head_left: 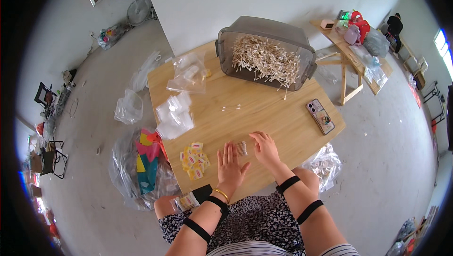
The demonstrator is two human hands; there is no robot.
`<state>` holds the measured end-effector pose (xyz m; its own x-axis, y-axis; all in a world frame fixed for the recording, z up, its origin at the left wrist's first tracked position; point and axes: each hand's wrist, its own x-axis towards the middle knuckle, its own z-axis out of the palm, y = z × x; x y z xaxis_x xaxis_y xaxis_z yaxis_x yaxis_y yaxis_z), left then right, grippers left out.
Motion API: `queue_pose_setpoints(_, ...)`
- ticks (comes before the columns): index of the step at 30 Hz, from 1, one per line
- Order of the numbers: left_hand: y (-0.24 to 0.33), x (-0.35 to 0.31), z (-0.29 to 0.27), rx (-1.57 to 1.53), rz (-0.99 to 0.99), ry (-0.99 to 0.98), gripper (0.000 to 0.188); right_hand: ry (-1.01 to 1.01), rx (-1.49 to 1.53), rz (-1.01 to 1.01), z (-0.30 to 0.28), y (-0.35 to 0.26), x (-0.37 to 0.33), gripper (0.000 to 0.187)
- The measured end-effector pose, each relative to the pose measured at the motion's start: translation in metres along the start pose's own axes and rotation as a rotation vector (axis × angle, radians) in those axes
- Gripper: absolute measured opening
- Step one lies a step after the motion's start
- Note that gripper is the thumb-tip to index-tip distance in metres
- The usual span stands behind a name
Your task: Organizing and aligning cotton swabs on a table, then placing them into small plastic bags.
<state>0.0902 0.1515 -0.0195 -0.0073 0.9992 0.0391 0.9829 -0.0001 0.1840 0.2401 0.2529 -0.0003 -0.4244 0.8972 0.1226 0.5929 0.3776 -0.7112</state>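
My left hand [230, 165] lies flat on the wooden table [283, 114], palm down and open. Its fingertips are beside a small row of cotton swabs [241, 148] lined up side by side. Just right of the row, my right hand [266, 149] rests with loosely bent fingers, thumb apart from them, and nothing visible in it. Small yellow-and-white paper labels [194, 160] are heaped left of my left hand. Farther up the table lie a few loose cotton swabs [231, 108]. A tilted grey plastic bin [297, 36] at the far edge holds a mass of cotton swabs [264, 60].
Clear plastic bags [175, 117] lie along the table's left side, with a larger bag [186, 79] beyond. A phone [321, 116] sits near the right edge. A packet of swabs [187, 201] rests on my lap. Behind stands a cluttered side table [363, 58].
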Motion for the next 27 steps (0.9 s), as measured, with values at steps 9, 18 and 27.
queue_pose_setpoints(9, -0.026, -0.001, -0.016, -0.075, -0.051, 0.001, 0.093, -0.126, -0.371, -0.160, 0.014, -0.014, -0.039, 0.091)
queue_pose_setpoints(18, -0.024, 0.004, -0.002, -0.108, -0.065, 0.006, 0.095, -0.135, -0.572, -0.185, 0.044, -0.018, -0.028, 0.088)
queue_pose_setpoints(27, -0.021, 0.010, -0.017, -0.166, -0.014, -0.038, 0.092, -0.115, -0.560, -0.183, 0.048, -0.020, -0.026, 0.084)
